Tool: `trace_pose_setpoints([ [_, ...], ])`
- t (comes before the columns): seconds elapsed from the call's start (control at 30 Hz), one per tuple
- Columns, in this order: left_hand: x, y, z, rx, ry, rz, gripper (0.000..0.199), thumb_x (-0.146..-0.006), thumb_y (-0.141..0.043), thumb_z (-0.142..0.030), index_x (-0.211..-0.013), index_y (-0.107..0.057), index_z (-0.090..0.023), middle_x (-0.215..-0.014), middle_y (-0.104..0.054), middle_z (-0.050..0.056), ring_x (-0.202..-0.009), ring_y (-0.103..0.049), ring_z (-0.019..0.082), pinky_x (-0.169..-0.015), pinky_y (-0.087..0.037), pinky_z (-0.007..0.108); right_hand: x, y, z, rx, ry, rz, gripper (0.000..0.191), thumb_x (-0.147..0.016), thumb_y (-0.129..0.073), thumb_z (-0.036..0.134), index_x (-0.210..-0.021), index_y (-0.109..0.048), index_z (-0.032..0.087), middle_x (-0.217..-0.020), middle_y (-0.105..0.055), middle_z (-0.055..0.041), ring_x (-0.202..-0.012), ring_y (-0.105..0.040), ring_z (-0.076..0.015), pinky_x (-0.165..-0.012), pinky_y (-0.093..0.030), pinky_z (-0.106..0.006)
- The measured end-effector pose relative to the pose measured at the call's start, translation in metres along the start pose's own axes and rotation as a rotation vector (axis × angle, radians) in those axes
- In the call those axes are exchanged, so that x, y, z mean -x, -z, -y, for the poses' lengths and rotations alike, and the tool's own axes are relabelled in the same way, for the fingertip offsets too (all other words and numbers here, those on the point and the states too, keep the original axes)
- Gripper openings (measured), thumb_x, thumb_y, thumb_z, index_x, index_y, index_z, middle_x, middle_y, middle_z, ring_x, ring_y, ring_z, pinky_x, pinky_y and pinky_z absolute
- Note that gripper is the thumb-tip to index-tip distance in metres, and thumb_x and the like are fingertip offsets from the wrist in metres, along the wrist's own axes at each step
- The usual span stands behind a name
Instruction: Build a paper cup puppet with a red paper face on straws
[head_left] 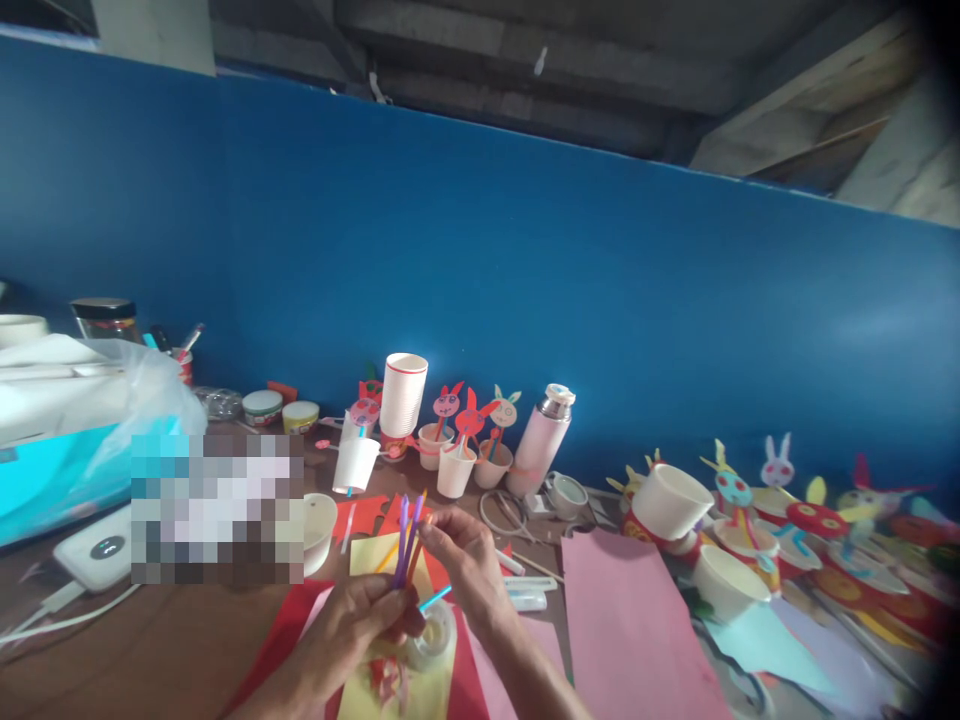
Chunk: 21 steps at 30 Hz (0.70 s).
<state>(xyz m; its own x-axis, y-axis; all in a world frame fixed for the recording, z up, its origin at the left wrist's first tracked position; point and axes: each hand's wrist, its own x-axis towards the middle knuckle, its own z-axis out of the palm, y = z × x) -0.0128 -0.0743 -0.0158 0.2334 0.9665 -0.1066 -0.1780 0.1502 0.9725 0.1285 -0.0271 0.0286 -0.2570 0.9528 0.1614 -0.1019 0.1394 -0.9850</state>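
Note:
My left hand is closed around a small bunch of drinking straws held upright over the paper. Purple straws and an orange straw stick up from its fingers. My right hand is closed in a pinch at the upper part of these straws. A blue straw slants out between the hands; what holds its lower end is hidden. Under the hands lie yellow paper, red paper and a roll of clear tape. Small red scraps lie beside the roll.
Paper cups with rabbit faces on straws stand behind, beside stacked white cups and a pink thermos. Pink paper and more cup rabbits are right. A power bank and plastic bag sit left.

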Motion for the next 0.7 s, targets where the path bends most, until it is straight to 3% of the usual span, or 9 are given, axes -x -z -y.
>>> trace_pose_setpoints([
  [0.23,0.005,-0.007,-0.013,-0.017,0.018,0.024,0.032,-0.075,-0.059,-0.041,-0.069,-0.068,-0.011,-0.068,-0.071,0.008,-0.063,-0.059,0.015,-0.062,-0.045,0.024,-0.001,0.008,0.003,0.145,0.099,-0.033,0.026,-0.077,-0.058,0.037,-0.067,-0.06,0.013,-0.059,-0.049,0.0024,-0.058,-0.04,-0.0093,-0.059,-0.033,-0.021],
  [0.53,0.01,-0.013,-0.02,0.023,0.037,0.077,0.029,-0.076,-0.059,-0.04,-0.071,-0.067,-0.013,-0.07,-0.073,0.008,-0.07,-0.065,0.021,-0.068,-0.048,0.03,0.002,0.006,0.01,0.017,0.119,-0.089,0.023,-0.076,-0.06,0.034,-0.066,-0.058,0.014,-0.06,-0.05,0.0022,-0.059,-0.041,-0.0093,-0.059,-0.034,-0.021],
  [0.7,0.01,-0.014,-0.02,0.03,0.032,0.05,0.03,-0.072,-0.061,-0.043,-0.069,-0.069,-0.015,-0.067,-0.072,0.006,-0.067,-0.065,0.02,-0.067,-0.049,0.029,0.002,0.003,0.014,-0.131,0.093,-0.096,0.02,-0.074,-0.062,0.033,-0.066,-0.059,0.015,-0.063,-0.055,0.001,-0.061,-0.046,-0.0101,-0.062,-0.037,-0.022],
])
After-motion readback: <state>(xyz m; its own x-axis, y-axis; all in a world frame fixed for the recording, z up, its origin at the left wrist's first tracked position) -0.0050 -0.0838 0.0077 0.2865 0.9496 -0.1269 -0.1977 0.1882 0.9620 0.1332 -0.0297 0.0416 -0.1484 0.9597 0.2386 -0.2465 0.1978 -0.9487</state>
